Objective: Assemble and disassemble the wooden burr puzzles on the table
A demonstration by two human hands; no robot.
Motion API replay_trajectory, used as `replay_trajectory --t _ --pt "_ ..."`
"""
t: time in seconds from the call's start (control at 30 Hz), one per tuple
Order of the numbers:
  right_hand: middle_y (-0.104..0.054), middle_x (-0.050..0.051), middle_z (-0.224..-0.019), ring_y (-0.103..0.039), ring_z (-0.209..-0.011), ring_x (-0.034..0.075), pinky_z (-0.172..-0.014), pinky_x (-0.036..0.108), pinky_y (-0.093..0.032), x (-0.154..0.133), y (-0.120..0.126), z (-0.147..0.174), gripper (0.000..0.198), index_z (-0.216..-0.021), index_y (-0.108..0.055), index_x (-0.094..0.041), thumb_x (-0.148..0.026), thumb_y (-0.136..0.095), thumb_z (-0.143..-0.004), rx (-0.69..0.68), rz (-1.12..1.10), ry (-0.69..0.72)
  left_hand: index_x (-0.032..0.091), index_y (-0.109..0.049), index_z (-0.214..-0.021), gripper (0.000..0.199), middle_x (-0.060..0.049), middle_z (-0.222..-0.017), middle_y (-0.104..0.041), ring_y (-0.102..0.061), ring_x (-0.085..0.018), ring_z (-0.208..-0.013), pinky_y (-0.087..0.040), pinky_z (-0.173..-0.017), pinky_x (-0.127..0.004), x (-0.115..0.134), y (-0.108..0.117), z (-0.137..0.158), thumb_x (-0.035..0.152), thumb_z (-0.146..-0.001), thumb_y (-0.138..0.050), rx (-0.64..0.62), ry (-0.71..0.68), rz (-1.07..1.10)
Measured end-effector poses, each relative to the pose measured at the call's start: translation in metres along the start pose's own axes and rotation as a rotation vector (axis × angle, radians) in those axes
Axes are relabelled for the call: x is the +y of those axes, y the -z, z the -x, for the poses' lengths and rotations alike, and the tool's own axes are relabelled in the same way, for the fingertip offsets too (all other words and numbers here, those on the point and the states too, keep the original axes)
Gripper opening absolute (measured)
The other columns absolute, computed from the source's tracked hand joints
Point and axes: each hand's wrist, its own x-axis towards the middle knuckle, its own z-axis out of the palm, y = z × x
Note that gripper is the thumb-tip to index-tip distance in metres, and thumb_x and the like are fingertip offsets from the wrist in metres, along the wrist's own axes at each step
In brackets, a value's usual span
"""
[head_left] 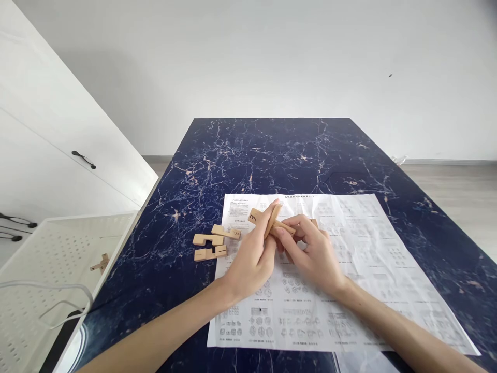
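Observation:
Crossed wooden puzzle pieces [274,219] are held between my two hands, above a printed sheet [349,248]. My left hand [252,256] is closed around the left side of them, its index finger stretched along one bar. With thumb and fingers, my right hand [310,248] pinches the right end. A numeral is marked on the bar pointing left. My fingers hide part of how the pieces fit together. To the left lie several loose notched wooden pieces [208,240], some with dark marks, by the sheet's left edge.
The sheet, with small diagrams and text, covers the front of the dark blue marbled table [267,155]. At left, a white perforated basket [31,259] holds a small wooden cross [101,263] and a white cable [50,284]. White cabinets [66,114] stand behind it.

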Motion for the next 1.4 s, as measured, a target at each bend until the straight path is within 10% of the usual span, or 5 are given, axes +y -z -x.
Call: replay_trajectory --t 0.7,1.0,1.4 --pt "-0.07 -0.003 -0.077 -0.059 -0.054 0.012 -0.053 0.028 -0.047 0.0035 0.0032 0.001 0.007 -0.104 -0.063 -0.026 -0.031 -0.062 -0.107 -0.005 -0.038 0.051 0.04 -0.009 -0.175 0.069 -0.005 -0.179 -0.033 -0.033 -0.029 -0.165 -0.042 -0.131 -0.053 0.0039 0.0019 0.0035 0.016 -0.115 -0.034 -0.053 -0.115 0.024" --pt "-0.066 -0.004 -0.072 -0.063 -0.052 0.012 -0.05 0.026 -0.051 -0.0012 0.0045 -0.0033 0.01 -0.108 -0.061 -0.025 -0.034 -0.061 -0.109 0.008 -0.28 0.002 0.033 -0.028 -0.168 0.059 -0.015 -0.149 -0.055 -0.059 -0.03 -0.131 -0.056 -0.11 -0.055 0.0001 -0.0034 0.0048 0.015 -0.113 -0.042 0.159 -0.339 -0.09" --pt "-0.07 -0.002 -0.074 -0.061 -0.054 0.014 -0.05 0.027 -0.051 0.0048 -0.0013 -0.0016 0.024 -0.118 -0.06 -0.025 -0.047 -0.064 -0.108 -0.056 -0.355 -0.14 0.028 -0.04 -0.16 0.046 -0.013 -0.14 -0.056 -0.062 -0.025 -0.127 -0.059 -0.108 -0.047 -0.0036 -0.002 0.0053 0.018 -0.116 -0.038 0.153 -0.242 -0.13"
